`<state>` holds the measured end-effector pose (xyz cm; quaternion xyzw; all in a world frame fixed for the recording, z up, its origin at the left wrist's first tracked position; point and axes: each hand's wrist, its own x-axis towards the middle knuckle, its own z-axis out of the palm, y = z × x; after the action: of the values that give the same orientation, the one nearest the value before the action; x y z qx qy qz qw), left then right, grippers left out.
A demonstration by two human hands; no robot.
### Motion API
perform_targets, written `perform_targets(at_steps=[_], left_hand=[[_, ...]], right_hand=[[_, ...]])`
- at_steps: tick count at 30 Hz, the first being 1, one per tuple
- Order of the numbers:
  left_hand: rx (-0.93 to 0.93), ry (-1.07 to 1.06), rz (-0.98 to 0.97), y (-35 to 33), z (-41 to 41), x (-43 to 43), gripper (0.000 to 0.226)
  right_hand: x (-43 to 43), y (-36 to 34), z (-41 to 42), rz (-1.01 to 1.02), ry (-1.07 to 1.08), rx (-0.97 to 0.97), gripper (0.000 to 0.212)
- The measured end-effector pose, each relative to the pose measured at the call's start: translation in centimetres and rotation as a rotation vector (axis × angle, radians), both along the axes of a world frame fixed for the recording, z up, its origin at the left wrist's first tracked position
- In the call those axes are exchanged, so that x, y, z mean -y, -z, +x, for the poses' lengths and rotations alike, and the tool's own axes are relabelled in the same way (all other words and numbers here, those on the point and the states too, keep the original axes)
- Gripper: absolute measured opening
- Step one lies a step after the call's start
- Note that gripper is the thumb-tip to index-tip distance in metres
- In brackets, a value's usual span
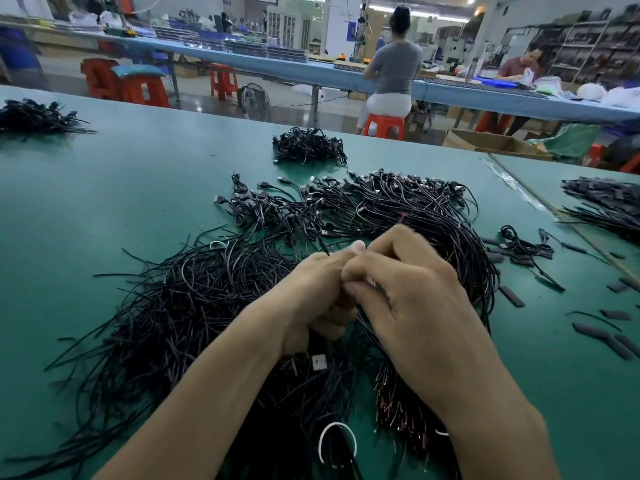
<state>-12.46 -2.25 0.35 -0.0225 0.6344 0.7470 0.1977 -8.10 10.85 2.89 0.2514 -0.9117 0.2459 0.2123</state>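
My left hand (311, 296) and my right hand (408, 289) meet over a big heap of thin black cables (194, 306) on the green table (104, 202). The left hand's fingers curl round a black cable; its USB plug (319, 362) hangs below the fist and a short wire end sticks up by the thumb. My right hand's fingers are curled and pinch the same cable against the left hand. What lies between the fingertips is hidden. A bundle with red wire ends (394, 403) lies under my right forearm.
More cable bundles with USB plugs (381, 199) lie beyond my hands, a small pile (308, 145) farther back, others at far left (31, 116) and right (602, 202). Loose black sleeve pieces (609, 337) lie scattered at right. Two people work at a blue bench behind.
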Motion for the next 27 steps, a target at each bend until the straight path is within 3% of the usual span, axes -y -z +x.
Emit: perform_targets(at_steps=[4,10,13,18,22,27], left_hand=[[0.073,0.153,-0.003,-0.1,0.2,0.4,0.056],[0.119,0.319,0.056,-0.1,0.1,0.2,0.071],[0.026,0.476,0.023,-0.3,0.3,0.6,0.064],[-0.192,0.673,-0.144,-0.4,0.9,1.2,0.032],[-0.171,0.653,-0.271,0.0,1.0,0.8,0.031],[-0.177,0.62,-0.33,0.2,0.9,0.5,0.027]], right_hand=[[0.0,-0.3,-0.1,0.019,-0.038,-0.041,0.008],[-1.4,0.1,-0.9,-0.066,-0.036,0.117,0.008],[-2.2,-0.1,-1.0,-0.112,-0.023,0.188,0.008],[-2.8,-0.3,-0.7,-0.169,-0.03,0.267,0.009],[-2.7,0.0,-0.7,-0.111,0.004,0.353,0.026],[-2.7,0.1,-0.7,-0.097,0.075,0.296,0.012]])
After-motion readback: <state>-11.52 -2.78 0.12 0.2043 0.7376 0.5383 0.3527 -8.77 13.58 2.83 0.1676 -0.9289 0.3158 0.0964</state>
